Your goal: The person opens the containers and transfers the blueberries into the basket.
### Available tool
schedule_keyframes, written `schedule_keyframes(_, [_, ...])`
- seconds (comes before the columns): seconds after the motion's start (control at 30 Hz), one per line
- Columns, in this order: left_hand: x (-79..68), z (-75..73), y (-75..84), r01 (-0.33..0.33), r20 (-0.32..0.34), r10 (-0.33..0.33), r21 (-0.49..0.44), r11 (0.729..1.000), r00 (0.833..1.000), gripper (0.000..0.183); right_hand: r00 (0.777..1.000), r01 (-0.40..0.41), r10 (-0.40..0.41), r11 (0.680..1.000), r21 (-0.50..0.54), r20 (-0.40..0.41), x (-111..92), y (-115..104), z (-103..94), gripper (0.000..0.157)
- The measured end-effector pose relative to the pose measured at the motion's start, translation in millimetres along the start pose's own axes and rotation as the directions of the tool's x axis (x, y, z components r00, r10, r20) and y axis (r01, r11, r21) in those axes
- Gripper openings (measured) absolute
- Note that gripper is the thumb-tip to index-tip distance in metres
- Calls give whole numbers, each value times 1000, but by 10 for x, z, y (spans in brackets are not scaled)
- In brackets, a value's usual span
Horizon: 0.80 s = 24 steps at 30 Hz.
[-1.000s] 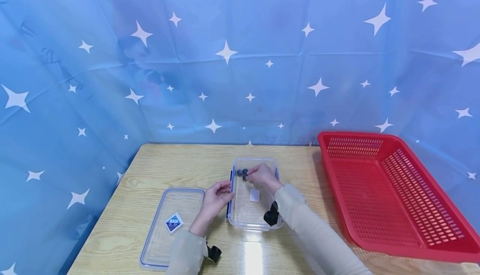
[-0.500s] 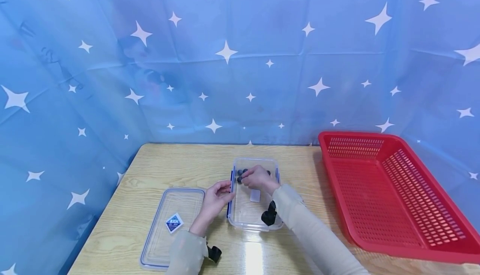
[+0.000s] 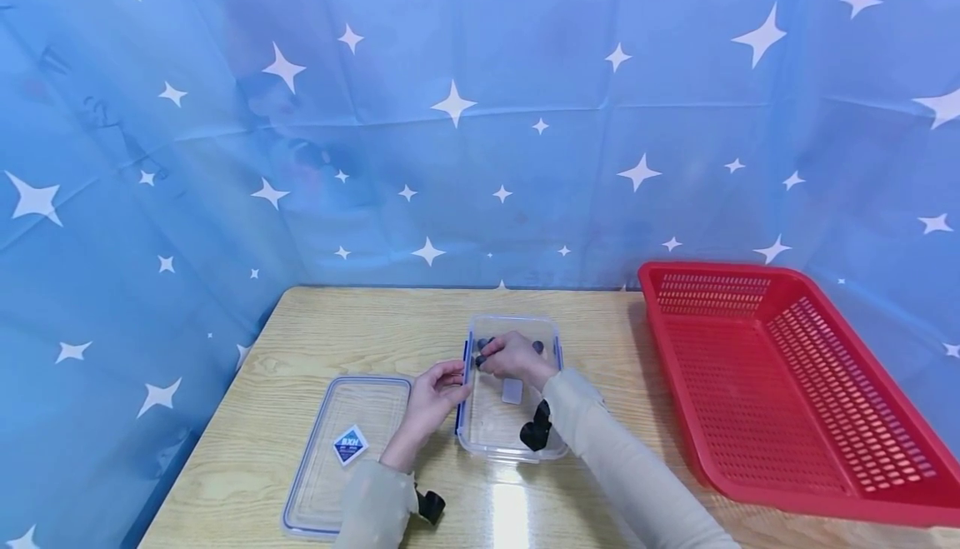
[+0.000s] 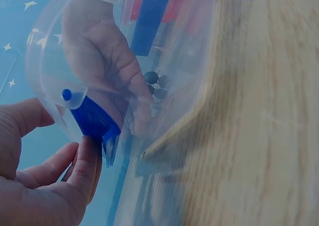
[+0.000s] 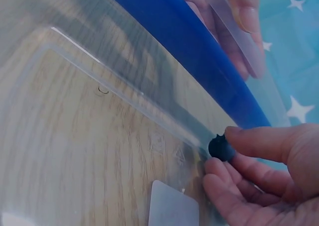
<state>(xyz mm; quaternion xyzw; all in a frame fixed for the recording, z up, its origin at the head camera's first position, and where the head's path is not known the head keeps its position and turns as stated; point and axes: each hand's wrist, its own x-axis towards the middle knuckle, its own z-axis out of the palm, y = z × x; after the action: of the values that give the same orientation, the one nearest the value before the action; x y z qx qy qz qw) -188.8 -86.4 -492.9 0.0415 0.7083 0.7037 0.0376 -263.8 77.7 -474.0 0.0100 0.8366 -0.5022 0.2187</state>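
A clear plastic food container (image 3: 495,441) with blue side clasps lies uncovered on the table, several blueberries (image 3: 537,346) in its far part. My right hand (image 3: 517,359) reaches inside, near the far left corner. In the right wrist view, its thumb and fingers pinch one dark blueberry (image 5: 221,147) with its crown showing. At the container's left wall, my left hand (image 3: 435,395) holds the rim between thumb and fingers. The left wrist view shows those fingers against the blue clasp (image 4: 97,118). A small pale square (image 3: 512,391) lies on the container's floor.
The container's lid (image 3: 375,399), blue-edged with a diamond label, lies flat left of the left hand. A large red perforated basket (image 3: 757,399) stands at the right. Behind the wooden table (image 3: 360,324) hangs a blue star-patterned curtain (image 3: 525,157).
My right hand has shifted slightly left and nearer inside the container. A blueberry on the right side, hidden a second ago, now shows. My left hand has stayed at the left rim.
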Motion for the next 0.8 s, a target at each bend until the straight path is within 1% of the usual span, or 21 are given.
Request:
schedule_keyframes(0.1, [-7, 1, 39, 11, 12, -11, -19, 1000, 1000, 43, 1000, 2, -2, 1000, 9, -3, -5, 1, 15, 19])
schedule_keyframes(0.23, [-10, 3, 64, 7, 17, -7, -26, 1000, 1000, 42, 1000, 1, 0, 999, 40, -25, -7, 2, 57, 17])
schedule_keyframes(0.4, [1, 13, 11, 1, 0, -1, -15, 1000, 1000, 40, 999, 7, -5, 999, 47, -35, -2, 7, 71, 16])
schedule_keyframes(0.53, [8, 19, -12, -8, -9, 8, -5, 1000, 1000, 41, 1000, 18, -17, 998, 57, -19, -5, 7, 45, 16])
schedule_keyframes(0.67, [-1, 20, -3, -17, -7, 17, 5, 1000, 1000, 41, 999, 52, -52, 997, 55, 2, -39, -14, 1, 16])
schedule_keyframes(0.8, [-10, 16, -7, -21, -5, 21, 9, 1000, 1000, 41, 998, 68, -68, 997, 33, 7, -101, -46, -75, 18])
